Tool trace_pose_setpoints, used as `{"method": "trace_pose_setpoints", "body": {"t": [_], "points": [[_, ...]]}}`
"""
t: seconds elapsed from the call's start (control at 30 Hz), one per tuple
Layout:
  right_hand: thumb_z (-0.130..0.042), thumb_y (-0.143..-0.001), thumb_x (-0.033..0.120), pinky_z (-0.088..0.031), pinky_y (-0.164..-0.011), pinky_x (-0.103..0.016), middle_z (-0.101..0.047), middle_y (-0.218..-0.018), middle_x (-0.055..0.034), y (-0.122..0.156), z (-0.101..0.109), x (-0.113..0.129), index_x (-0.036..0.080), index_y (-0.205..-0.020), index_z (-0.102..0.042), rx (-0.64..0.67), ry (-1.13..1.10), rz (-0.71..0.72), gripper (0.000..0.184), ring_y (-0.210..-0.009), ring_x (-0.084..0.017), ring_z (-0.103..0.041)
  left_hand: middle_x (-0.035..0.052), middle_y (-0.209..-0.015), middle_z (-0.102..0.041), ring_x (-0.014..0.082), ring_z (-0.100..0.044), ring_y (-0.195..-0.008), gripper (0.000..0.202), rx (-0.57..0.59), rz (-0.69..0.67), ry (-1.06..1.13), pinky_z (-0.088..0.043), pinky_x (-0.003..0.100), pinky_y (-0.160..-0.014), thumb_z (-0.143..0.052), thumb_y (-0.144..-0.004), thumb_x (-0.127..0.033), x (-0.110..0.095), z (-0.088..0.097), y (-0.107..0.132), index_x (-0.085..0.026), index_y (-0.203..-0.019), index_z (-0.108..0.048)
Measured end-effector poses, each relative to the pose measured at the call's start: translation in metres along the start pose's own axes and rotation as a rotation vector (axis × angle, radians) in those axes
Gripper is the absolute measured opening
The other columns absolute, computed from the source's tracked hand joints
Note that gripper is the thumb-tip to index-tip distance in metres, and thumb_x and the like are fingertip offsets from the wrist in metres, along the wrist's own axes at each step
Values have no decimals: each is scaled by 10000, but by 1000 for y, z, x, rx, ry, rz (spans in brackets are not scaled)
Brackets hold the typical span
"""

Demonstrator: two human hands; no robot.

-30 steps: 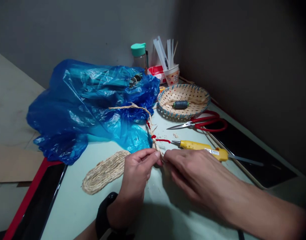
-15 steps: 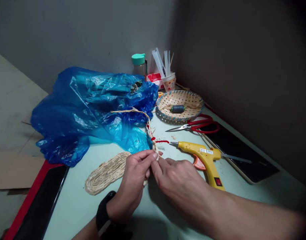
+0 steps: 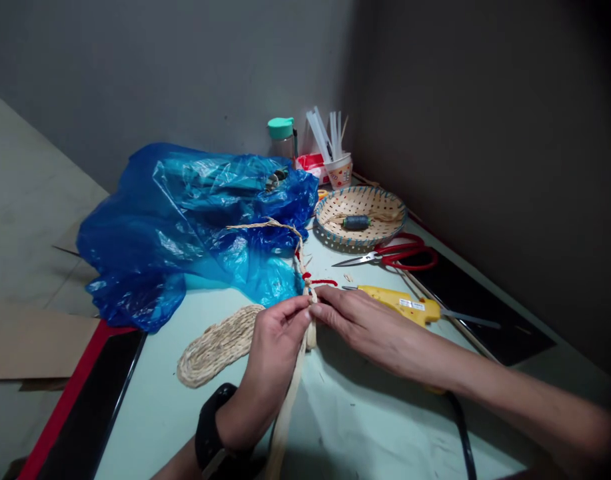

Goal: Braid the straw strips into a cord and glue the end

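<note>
Both hands pinch a pale plant-fibre braid (image 3: pixel 308 291) just below a red tie (image 3: pixel 306 276). My left hand (image 3: pixel 281 343), with a black band at the wrist, has thumb and forefinger closed on the strands. From the right, my right hand (image 3: pixel 352 317) presses its thumb and fingers on the same spot. Loose strands (image 3: pixel 288 407) hang from the hands toward the near edge. The braid's thin end curls up and left over the blue bag. Beside my left hand lies a woven straw sole (image 3: pixel 218 347). A yellow glue gun (image 3: pixel 395 300) is partly covered by my right arm.
A blue plastic bag (image 3: pixel 195 220) spreads over the back left. At the back stand a green-lidded jar (image 3: pixel 281 137) and a paper cup (image 3: pixel 340 172) of glue sticks. A woven basket (image 3: pixel 330 230) holds a thread spool (image 3: pixel 356 223). Red-handled scissors (image 3: pixel 405 253) lie in front.
My right hand has turned and opened out, its forearm now across the glue gun. Long loose strands now show hanging below the hands. The view has shifted slightly.
</note>
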State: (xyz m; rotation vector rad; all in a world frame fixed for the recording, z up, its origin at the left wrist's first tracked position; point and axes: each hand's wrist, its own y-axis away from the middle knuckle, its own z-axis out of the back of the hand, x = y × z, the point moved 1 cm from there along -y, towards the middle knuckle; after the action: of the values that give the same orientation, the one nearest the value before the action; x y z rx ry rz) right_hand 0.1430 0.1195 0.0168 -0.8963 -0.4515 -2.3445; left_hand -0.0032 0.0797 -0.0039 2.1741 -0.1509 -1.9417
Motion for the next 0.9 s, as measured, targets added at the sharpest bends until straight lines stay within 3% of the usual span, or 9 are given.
{"method": "trace_pose_setpoints", "body": {"t": [0.17, 0.37, 0.5, 0.67, 0.9], "points": [[-360, -982, 354, -307, -620, -259, -587, -750, -13, -5, 5, -2, 193, -830, -564, 4, -60, 11, 301, -713, -148, -502, 55, -918, -726, 175, -635, -835, 205, -2, -93, -206, -468, 271, -788, -583, -834, -234, -4, -1, 6, -147, -980, -697], [-384, -964, 311, -310, -623, -251, -622, -712, -25, -2, 3, -3, 179, -773, -593, -27, -44, 13, 312, -645, -128, -509, 75, -924, -707, 187, -628, -798, 229, -39, -48, -284, -474, 303, -738, -536, -864, -261, -2, -10, 15, -149, -1049, -610], [-393, -951, 307, -288, -583, -245, -600, -661, -17, -1, -1, -3, 181, -752, -597, -35, -21, -5, 311, -563, -109, -450, 51, -871, -699, 169, -619, -786, 157, -45, -35, -279, -453, 278, -716, -510, -879, -259, 1, -14, 15, -167, -990, -573], [-398, -941, 293, -251, -565, -250, -545, -607, 1, -1, -3, -4, 176, -709, -570, -85, 40, -17, 311, -527, -93, -372, -11, -795, -677, 144, -576, -658, 205, -121, -22, -323, -423, 267, -630, -502, -890, -275, 2, -11, 16, -233, -1079, -436], [-443, -910, 263, -232, -545, -246, -485, -570, 31, 0, 0, -4, 174, -639, -502, -97, -6, -5, 292, -517, -85, -331, 6, -796, -673, 180, -618, -768, 56, -91, -129, -625, -411, 318, -739, -481, -906, -283, -8, -7, 16, -229, -910, -492]]}}
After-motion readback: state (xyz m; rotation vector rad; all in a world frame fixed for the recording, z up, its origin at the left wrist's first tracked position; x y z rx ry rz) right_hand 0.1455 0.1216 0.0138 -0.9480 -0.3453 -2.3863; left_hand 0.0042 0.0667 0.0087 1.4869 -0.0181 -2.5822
